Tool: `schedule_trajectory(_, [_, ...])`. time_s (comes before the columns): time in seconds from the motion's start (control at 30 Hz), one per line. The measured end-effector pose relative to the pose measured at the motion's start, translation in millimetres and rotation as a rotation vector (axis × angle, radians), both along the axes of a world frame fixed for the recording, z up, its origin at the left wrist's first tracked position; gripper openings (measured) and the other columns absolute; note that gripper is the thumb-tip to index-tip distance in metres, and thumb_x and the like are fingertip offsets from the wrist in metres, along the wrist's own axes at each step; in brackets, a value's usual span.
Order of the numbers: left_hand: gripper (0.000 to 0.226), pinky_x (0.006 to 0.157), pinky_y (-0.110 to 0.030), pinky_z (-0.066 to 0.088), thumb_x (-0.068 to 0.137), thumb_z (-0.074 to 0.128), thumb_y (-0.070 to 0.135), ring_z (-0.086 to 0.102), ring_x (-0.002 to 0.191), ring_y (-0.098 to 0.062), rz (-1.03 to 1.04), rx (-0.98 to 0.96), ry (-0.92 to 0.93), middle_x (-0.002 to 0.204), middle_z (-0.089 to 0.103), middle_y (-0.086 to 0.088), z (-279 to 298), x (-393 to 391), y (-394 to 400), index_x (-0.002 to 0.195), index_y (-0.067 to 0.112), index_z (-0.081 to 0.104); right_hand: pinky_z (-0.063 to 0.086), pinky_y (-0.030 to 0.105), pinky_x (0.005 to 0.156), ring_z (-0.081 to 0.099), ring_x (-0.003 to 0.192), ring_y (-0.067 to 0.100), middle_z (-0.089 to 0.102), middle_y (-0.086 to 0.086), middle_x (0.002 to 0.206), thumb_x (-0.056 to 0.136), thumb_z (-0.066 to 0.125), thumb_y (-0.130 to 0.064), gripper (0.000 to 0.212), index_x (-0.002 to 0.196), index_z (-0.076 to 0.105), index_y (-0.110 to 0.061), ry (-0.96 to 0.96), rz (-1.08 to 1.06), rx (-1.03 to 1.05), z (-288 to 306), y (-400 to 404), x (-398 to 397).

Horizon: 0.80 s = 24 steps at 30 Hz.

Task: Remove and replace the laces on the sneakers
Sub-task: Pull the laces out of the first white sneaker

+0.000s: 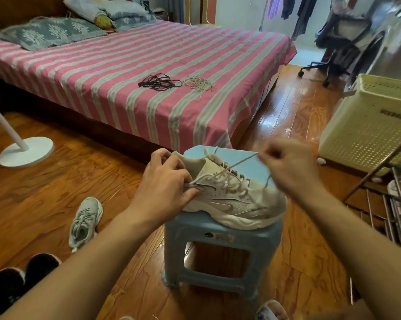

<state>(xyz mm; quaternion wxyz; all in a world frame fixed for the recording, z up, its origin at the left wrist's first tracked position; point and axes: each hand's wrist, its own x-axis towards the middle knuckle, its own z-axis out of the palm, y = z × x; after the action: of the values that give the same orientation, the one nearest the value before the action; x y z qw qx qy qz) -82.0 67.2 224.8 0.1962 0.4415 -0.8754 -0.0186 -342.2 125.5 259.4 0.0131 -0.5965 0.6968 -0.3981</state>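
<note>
A pink-striped bed [125,65] lies beyond both hands, carrying black laces [159,82] and beige laces [199,83]. Under them, a blue stool [220,248] bears an unreadable sticker. The left hand [165,183] grips the beige sneaker's [236,199] heel; the right hand [289,165] pinches its lace [241,162] taut.

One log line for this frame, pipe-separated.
left hand holds sneaker heel | right hand pulls lace taut | sneaker on stool | spare laces on bed

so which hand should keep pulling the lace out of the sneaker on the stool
Right. The right hand already pinches the taut lace above the sneaker, while the left hand grips its heel to steady it on the stool.
</note>
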Motion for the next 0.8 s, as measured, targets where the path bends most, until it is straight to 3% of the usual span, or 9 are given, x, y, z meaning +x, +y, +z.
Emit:
schedule_trajectory(0.07, [0.036, 0.099, -0.043, 0.044, 0.083, 0.074, 0.057, 0.033, 0.126, -0.028, 0.001, 0.005, -0.002, 0.11, 0.06, 0.009, 1, -1, 0, 0.099, 0.025, 0.08, 0.038, 0.032, 0.063, 0.055, 0.069, 0.021, 0.059, -0.002, 0.067, 0.087, 0.068, -0.019, 0.022, 0.065, 0.061, -0.018, -0.187, -0.384, 0.035, 4, 4, -46])
schedule_trajectory(0.13, [0.035, 0.101, -0.043, 0.044, 0.083, 0.074, 0.056, 0.032, 0.128, -0.028, 0.007, 0.025, -0.019, 0.113, 0.059, 0.009, 0, -1, 1, 0.1, 0.027, 0.079, 0.045, 0.034, 0.071, 0.059, 0.082, 0.027, 0.064, 0.005, 0.084, 0.086, 0.064, -0.025, 0.016, 0.073, 0.064, -0.015, -0.227, -0.558, 0.209, 0, 12, -81])
schedule_trajectory(0.2, [0.031, 0.101, -0.049, 0.044, 0.082, 0.077, 0.053, 0.032, 0.13, -0.031, -0.003, 0.02, -0.006, 0.115, 0.059, 0.009, -2, 0, 1, 0.101, 0.029, 0.077, 0.051, 0.035, 0.071, 0.063, 0.082, 0.029, 0.068, 0.008, 0.086, 0.091, 0.066, -0.028, 0.02, 0.077, 0.068, -0.013, -0.107, -0.425, 0.572, -10, 16, -86])
schedule_trajectory(0.27, [0.031, 0.104, -0.056, 0.04, 0.08, 0.081, 0.046, 0.031, 0.133, -0.035, -0.005, 0.026, 0.047, 0.12, 0.06, 0.008, -6, -3, 2, 0.106, 0.03, 0.074, 0.046, 0.03, 0.06, 0.06, 0.069, 0.023, 0.067, 0.006, 0.074, 0.098, 0.06, -0.037, 0.035, 0.074, 0.07, -0.013, 0.05, -0.267, 0.801, -15, 15, -64])
schedule_trajectory(0.37, [0.032, 0.112, -0.062, 0.029, 0.082, 0.081, 0.041, 0.025, 0.143, -0.036, 0.006, 0.048, 0.121, 0.125, 0.061, 0.008, -15, -8, 9, 0.111, 0.03, 0.072, 0.036, 0.032, 0.06, 0.056, 0.072, 0.023, 0.066, 0.005, 0.076, 0.102, 0.05, -0.04, 0.041, 0.079, 0.071, -0.013, 0.237, -0.193, 0.564, 0, 15, -28])
schedule_trajectory(0.47, [0.032, 0.118, -0.059, 0.022, 0.087, 0.074, 0.046, 0.012, 0.15, -0.032, 0.04, 0.093, 0.117, 0.13, 0.061, 0.006, -14, -12, 18, 0.112, 0.027, 0.07, 0.043, 0.036, 0.064, 0.056, 0.071, 0.018, 0.067, -0.001, 0.077, 0.1, 0.054, -0.037, 0.033, 0.087, 0.073, -0.014, 0.048, -0.043, 0.316, 7, 8, -3])
schedule_trajectory(0.6, [0.033, 0.118, -0.053, 0.024, 0.095, 0.059, 0.056, 0.008, 0.148, -0.035, 0.067, 0.122, -0.126, 0.13, 0.062, 0.005, 7, -20, 17, 0.115, 0.031, 0.065, 0.053, 0.037, 0.072, 0.064, 0.073, 0.019, 0.072, 0.001, 0.076, 0.096, 0.057, -0.039, 0.035, 0.085, 0.075, -0.012, -0.034, 0.091, 0.378, 0, -16, 30])
schedule_trajectory(0.67, [0.04, 0.117, -0.053, 0.023, 0.096, 0.05, 0.063, 0.011, 0.147, -0.038, 0.046, 0.085, -0.227, 0.132, 0.062, 0.003, 8, -20, 11, 0.118, 0.033, 0.064, 0.053, 0.032, 0.066, 0.064, 0.069, 0.015, 0.071, 0.0, 0.072, 0.094, 0.064, -0.038, 0.032, 0.081, 0.077, -0.012, -0.062, 0.131, 0.436, 0, -30, 38])
schedule_trajectory(0.8, [0.049, 0.113, -0.056, 0.031, 0.093, 0.042, 0.067, 0.025, 0.143, -0.043, -0.025, -0.019, -0.164, 0.114, 0.068, 0.0, -10, -11, -2, 0.105, 0.029, 0.071, 0.044, 0.025, 0.062, 0.056, 0.061, 0.001, 0.066, -0.01, 0.061, 0.084, 0.079, -0.034, 0.021, 0.072, 0.079, -0.016, -0.084, 0.15, 0.409, 2, -47, 34])
